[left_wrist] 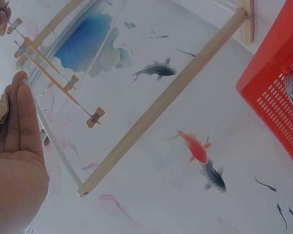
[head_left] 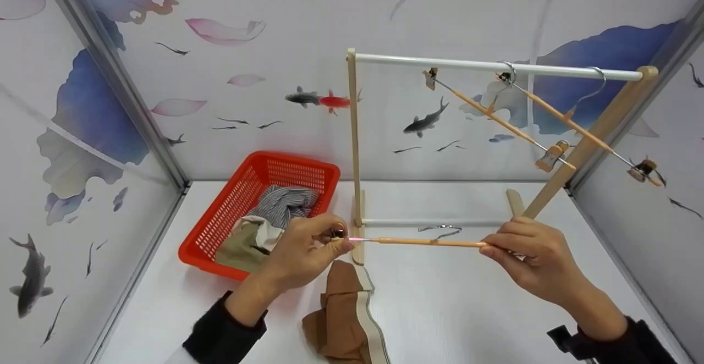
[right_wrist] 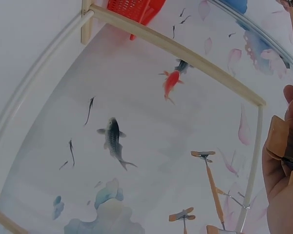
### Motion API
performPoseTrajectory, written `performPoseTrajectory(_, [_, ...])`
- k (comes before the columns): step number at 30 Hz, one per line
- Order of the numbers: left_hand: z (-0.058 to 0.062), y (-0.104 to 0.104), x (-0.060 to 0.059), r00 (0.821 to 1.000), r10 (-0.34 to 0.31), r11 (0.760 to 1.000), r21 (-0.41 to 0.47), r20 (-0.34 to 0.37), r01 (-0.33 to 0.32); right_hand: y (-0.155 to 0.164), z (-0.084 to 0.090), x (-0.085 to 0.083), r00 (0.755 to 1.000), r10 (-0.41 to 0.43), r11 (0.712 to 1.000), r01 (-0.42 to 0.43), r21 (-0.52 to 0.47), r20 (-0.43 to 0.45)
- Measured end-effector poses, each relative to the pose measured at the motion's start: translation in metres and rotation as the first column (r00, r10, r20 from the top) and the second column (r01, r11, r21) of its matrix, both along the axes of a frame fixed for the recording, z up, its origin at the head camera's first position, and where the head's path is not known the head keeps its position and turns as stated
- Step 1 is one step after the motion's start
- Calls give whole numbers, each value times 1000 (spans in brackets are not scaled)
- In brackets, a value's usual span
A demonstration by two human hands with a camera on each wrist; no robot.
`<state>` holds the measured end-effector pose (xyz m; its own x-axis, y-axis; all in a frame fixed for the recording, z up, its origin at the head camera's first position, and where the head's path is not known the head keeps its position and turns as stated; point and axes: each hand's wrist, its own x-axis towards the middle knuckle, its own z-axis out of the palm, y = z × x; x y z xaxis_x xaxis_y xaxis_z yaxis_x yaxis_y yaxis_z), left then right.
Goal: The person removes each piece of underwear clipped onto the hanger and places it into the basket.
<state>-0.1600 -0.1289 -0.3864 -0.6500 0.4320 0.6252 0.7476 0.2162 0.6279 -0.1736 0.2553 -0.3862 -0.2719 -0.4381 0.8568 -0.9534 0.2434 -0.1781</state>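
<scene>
Both hands hold a clip hanger level between them, its wooden bar (head_left: 423, 241) spanning the gap and its metal hook pointing away from me. At the left end, my left hand (head_left: 305, 251) grips a clip between thumb and fingers; part of this clip (left_wrist: 1, 107) shows in the left wrist view. My right hand (head_left: 533, 257) pinches the bar's right end, and a wooden clip (right_wrist: 278, 136) lies against its fingers in the right wrist view. A brown garment with a cream band (head_left: 342, 320) lies folded on the table below, nearer the left hand.
A red basket (head_left: 192, 251) at the left holds a striped cloth (head_left: 283, 204) and an olive-and-cream cloth (head_left: 242, 246). Behind the hands stands a wooden rack with a white rail (head_left: 396, 60). Two clip hangers (head_left: 484, 110) hang on its right half. Printed panels enclose the table.
</scene>
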Motion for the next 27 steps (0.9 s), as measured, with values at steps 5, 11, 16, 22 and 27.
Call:
performPoseTrajectory(5, [-5, -3, -3, 998, -3, 1000, 23, 57, 2, 2, 2, 1, 1000, -15, 1000, 16, 5, -10])
performPoseTrajectory(11, [-21, -12, -8, 961, 27, 990, 123, 277, -63, 8, 3, 1, 997, -83, 997, 83, -9, -4])
performPoseTrajectory(16, [-42, -16, -7, 944, 99, 992, 37, 316, -117, 11, 5, 1, 991, -136, 990, 137, -18, 3])
performPoseTrajectory(22, [-59, -13, -4, 951, 137, 990, -56, 277, -126, 12, 10, 1, 985, -172, 984, 173, -32, 9])
performPoseTrajectory(27, [-70, -11, -1, 950, 195, 972, -174, 246, -155, 12, 15, 1, 979, -202, 978, 202, -50, 4])
